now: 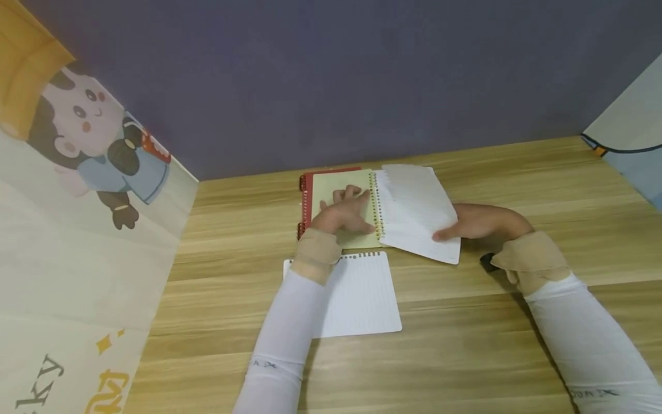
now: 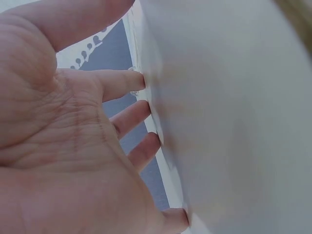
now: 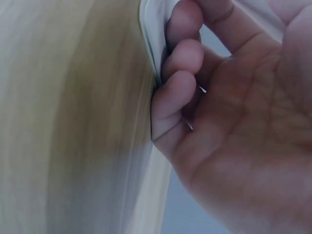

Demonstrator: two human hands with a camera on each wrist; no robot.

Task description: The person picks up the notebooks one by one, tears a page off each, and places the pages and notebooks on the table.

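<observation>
A spiral notebook with a red cover (image 1: 307, 198) lies at the back of the table, showing a pale yellow-green page (image 1: 326, 183) beside its coil (image 1: 377, 201). On that page rests my left hand (image 1: 343, 217), fingers spread and fingertips (image 2: 141, 112) pressing the paper, the thumb near the coil. To the right of the coil is a white sheet (image 1: 416, 201), skewed, its ragged upper left edge overlapping the page beneath. My right hand (image 1: 478, 221) pinches this sheet by its right edge, thumb on top; curled fingers (image 3: 175, 97) show at the edge in the right wrist view.
A loose lined sheet (image 1: 362, 293) with a row of torn holes along its top lies in front of the notebook, partly under my left forearm. Behind the wooden table (image 1: 465, 345) stands a dark wall (image 1: 331, 86); a cartoon-printed panel (image 1: 93, 247) borders the left side.
</observation>
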